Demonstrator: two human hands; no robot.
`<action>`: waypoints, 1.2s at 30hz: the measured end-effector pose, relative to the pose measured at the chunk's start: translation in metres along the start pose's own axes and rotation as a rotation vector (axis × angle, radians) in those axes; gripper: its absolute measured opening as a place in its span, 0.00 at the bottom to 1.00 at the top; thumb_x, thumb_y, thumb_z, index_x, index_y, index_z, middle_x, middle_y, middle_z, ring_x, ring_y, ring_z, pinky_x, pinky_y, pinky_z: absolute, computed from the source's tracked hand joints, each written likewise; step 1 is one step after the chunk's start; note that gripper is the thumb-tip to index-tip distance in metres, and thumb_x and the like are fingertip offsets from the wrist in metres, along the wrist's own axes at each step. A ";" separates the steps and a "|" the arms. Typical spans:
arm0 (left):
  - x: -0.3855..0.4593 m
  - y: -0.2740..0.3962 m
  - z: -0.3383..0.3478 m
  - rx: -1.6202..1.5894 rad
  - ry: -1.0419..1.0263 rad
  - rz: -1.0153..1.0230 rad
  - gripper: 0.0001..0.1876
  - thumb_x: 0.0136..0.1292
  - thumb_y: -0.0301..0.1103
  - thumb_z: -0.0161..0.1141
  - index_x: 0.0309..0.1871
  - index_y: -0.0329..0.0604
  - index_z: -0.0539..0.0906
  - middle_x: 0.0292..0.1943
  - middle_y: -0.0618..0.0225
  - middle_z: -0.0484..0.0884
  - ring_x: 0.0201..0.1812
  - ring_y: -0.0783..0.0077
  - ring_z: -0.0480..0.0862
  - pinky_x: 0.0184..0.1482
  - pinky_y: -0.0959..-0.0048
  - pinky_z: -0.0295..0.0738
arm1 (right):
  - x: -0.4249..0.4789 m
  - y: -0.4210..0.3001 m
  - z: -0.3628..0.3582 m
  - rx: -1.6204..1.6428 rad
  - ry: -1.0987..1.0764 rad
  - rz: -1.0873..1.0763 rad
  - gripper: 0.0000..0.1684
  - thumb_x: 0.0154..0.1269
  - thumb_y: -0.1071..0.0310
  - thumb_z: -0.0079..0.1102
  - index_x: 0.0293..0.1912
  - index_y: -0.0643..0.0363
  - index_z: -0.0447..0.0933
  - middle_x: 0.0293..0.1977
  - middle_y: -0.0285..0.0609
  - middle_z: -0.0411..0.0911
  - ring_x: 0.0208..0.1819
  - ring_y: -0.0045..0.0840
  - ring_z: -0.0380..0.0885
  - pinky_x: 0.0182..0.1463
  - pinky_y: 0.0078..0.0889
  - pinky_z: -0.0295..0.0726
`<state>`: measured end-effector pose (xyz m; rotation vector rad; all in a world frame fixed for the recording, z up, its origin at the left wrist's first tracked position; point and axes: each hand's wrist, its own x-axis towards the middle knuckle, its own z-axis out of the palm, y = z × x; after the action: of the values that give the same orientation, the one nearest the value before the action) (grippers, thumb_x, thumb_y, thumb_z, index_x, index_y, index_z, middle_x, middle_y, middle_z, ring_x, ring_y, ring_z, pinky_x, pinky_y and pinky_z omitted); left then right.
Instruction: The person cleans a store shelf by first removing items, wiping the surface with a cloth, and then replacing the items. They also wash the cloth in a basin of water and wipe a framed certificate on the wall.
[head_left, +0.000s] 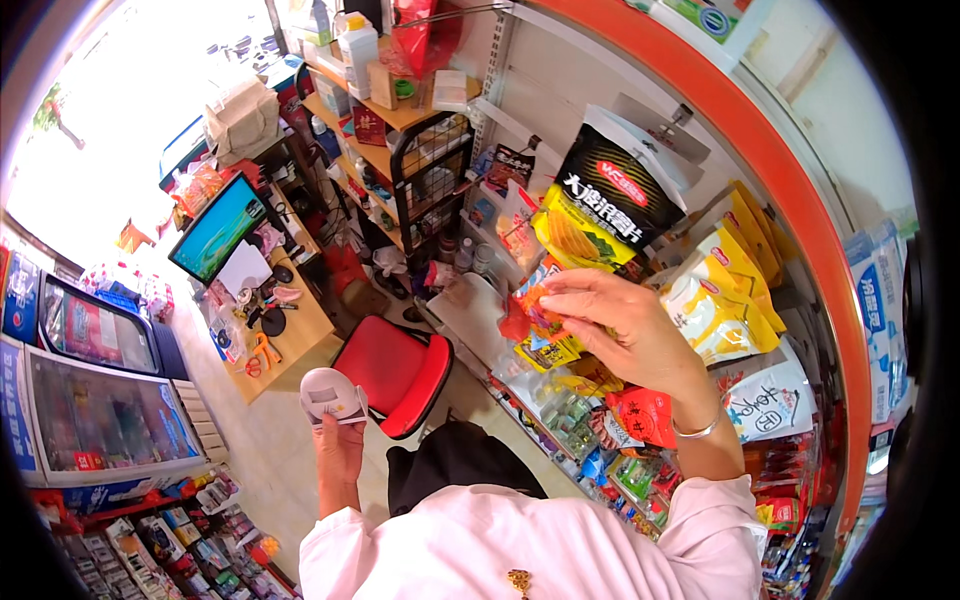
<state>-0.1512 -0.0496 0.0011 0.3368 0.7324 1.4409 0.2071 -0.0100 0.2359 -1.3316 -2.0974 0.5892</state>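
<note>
My left hand grips a round, pale plastic device with a small rectangular window, held up beside a red chair. My right hand reaches to the snack shelf, its fingertips over a small orange-and-blue snack packet. Whether the fingers pinch this packet or only touch it is unclear. Just above the hand hangs a black-and-yellow potato chip bag. To its right are yellow-and-white snack bags, and beneath the wrist lies a red snack packet.
A red chair stands ahead, next to a wooden desk with a monitor, orange-handled scissors and loose items. Behind it is a wooden rack with bottles and boxes. A glass-topped freezer is at left; an orange shelf edge curves at right.
</note>
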 end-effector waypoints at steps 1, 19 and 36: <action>0.001 0.000 0.000 -0.001 0.004 0.000 0.34 0.57 0.43 0.69 0.65 0.48 0.66 0.60 0.66 0.73 0.62 0.59 0.74 0.62 0.59 0.73 | -0.004 -0.003 -0.006 0.000 0.029 0.001 0.16 0.59 0.78 0.59 0.49 0.57 0.80 0.49 0.46 0.78 0.49 0.35 0.79 0.51 0.30 0.78; 0.006 0.001 0.005 -0.046 -0.040 -0.016 0.26 0.64 0.46 0.61 0.62 0.50 0.68 0.54 0.71 0.77 0.45 0.76 0.77 0.42 0.78 0.75 | -0.063 -0.046 -0.094 -0.487 0.673 -0.227 0.15 0.62 0.85 0.49 0.47 0.69 0.79 0.50 0.54 0.77 0.51 0.33 0.78 0.55 0.28 0.75; -0.001 -0.012 0.009 -0.057 -0.015 -0.066 0.25 0.63 0.45 0.63 0.60 0.48 0.70 0.51 0.70 0.78 0.43 0.75 0.77 0.40 0.78 0.75 | -0.059 -0.021 -0.153 -1.494 0.596 0.021 0.27 0.69 0.63 0.55 0.65 0.52 0.66 0.60 0.42 0.72 0.62 0.35 0.69 0.71 0.42 0.58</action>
<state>-0.1357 -0.0506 0.0007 0.2770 0.6830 1.3924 0.3162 -0.0632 0.3480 -1.8197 -1.8331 -1.5095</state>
